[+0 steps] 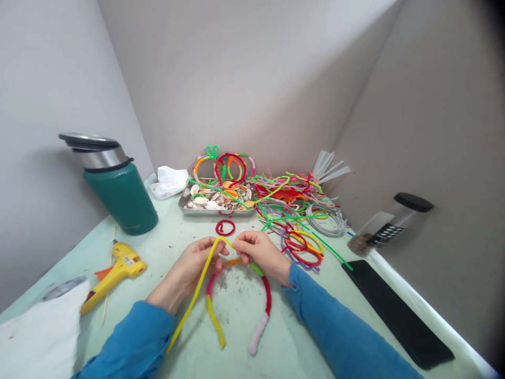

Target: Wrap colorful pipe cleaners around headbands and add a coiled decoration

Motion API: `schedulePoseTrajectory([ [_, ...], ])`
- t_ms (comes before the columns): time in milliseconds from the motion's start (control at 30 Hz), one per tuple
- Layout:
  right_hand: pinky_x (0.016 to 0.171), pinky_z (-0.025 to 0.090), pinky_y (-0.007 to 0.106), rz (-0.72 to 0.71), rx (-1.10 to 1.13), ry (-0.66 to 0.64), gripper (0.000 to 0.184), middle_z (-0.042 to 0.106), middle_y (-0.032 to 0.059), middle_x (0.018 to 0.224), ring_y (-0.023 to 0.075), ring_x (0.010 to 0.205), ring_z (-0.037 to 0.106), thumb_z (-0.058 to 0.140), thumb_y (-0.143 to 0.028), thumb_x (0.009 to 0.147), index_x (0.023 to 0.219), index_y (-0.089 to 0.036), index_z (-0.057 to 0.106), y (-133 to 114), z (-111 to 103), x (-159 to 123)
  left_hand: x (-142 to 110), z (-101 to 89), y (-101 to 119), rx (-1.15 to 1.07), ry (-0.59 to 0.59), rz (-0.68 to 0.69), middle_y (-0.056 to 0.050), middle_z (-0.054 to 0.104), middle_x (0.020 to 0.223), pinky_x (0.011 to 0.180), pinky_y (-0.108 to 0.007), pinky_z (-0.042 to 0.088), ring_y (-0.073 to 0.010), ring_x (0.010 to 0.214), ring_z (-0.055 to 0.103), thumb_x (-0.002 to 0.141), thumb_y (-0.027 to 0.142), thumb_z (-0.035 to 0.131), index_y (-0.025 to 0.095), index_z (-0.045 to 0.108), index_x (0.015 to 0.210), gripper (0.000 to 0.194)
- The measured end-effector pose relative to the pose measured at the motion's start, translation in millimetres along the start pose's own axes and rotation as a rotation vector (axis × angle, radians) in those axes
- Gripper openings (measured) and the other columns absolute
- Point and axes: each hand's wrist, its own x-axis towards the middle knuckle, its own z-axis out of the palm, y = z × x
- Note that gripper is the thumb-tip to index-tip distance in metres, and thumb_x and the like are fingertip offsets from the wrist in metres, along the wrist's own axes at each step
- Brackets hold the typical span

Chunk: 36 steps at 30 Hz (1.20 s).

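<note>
A yellow pipe cleaner [196,292] runs up from the near left and bends over between my two hands. My left hand [203,257] is closed on it near the bend. The short end is pinched by my right hand [258,251], thumb against forefinger. Just below the hands, a headband [268,295] wrapped in pink, orange, green, red, yellow and pale lilac lies on the table, its ends towards me. Beyond my fingers is a small red pipe-cleaner ring [225,227].
Behind my hands stands a metal tray [216,211] of shells, with finished hoops at its back. Many pipe cleaners [288,195] heap up to its right. A yellow glue gun [114,273] and green bottle [122,197] occupy the left; a black strip [398,313] and clear jar [390,223], the right.
</note>
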Motion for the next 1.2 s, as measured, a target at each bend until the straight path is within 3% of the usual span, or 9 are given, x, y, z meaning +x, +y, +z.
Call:
schedulePoseTrajectory([
  [100,0.040,0.028,0.017,0.014,0.029,-0.003,0.026,0.048,-0.0070,0.044,0.0047,0.038,0.039,0.063,-0.038,0.072,0.067,-0.014,0.054,0.4,3.5,-0.8,0.6,0.0,-4.6,0.069,0.037,0.054,0.002,0.057,0.054,0.048,-0.022,0.043,-0.0090,0.045,0.051,0.064,0.031,0.072,0.015,0.061,0.083,0.027],
  [233,0.040,0.031,0.017,0.021,-0.003,-0.050,0.026,0.049,-0.0065,0.043,0.0048,0.039,0.041,0.063,-0.038,0.072,0.067,-0.014,0.057,1.8,8.8,-2.7,0.7,-0.5,-6.4,0.167,0.092,0.127,0.002,0.054,0.050,0.046,-0.019,0.038,-0.0077,0.046,0.049,0.068,0.037,0.068,0.013,0.062,0.072,0.026],
  [433,0.040,0.032,0.018,0.070,0.086,-0.097,0.027,0.050,-0.0053,0.045,0.0051,0.039,0.042,0.067,-0.038,0.069,0.064,-0.012,0.060,3.5,8.9,-2.1,1.9,0.2,-3.6,0.056,0.077,0.015,0.005,0.051,0.048,0.042,-0.018,0.035,-0.0047,0.039,0.041,0.062,0.032,0.075,0.013,0.064,0.076,0.027],
  [733,0.040,0.033,0.018,0.106,0.261,-0.151,0.026,0.053,-0.0044,0.052,0.0036,0.040,0.042,0.070,-0.036,0.066,0.067,-0.011,0.063,7.4,9.2,-1.0,1.2,-2.3,-6.7,-0.151,0.017,-0.038,0.006,0.052,0.053,0.042,-0.018,0.043,-0.0040,0.041,0.043,0.061,0.019,0.076,0.017,0.061,0.083,0.026],
  [867,0.040,0.035,0.018,0.109,0.280,-0.159,0.026,0.055,-0.0034,0.056,0.0036,0.041,0.043,0.070,-0.036,0.067,0.070,-0.011,0.063,8.5,10.6,-1.0,0.7,-3.6,-5.9,-0.151,-0.012,-0.025,0.005,0.053,0.056,0.045,-0.020,0.047,-0.0042,0.042,0.045,0.064,0.017,0.074,0.017,0.060,0.086,0.026],
  [1100,0.040,0.038,0.018,0.032,0.208,-0.067,0.026,0.055,-0.0031,0.054,0.0048,0.042,0.045,0.067,-0.037,0.070,0.070,-0.011,0.063,8.7,9.4,1.2,2.0,-1.0,-5.2,-0.087,0.074,-0.003,0.001,0.060,0.067,0.048,-0.023,0.051,-0.0079,0.050,0.054,0.060,0.015,0.076,0.016,0.062,0.087,0.031],
  [1200,0.039,0.036,0.017,0.055,0.206,-0.109,0.025,0.054,-0.0035,0.052,0.0044,0.040,0.044,0.067,-0.035,0.069,0.068,-0.011,0.063,7.9,6.3,0.6,-0.9,-1.3,-2.4,-0.047,0.015,-0.048,0.001,0.059,0.066,0.046,-0.021,0.049,-0.0075,0.049,0.053,0.061,0.017,0.075,0.015,0.063,0.087,0.028],
])
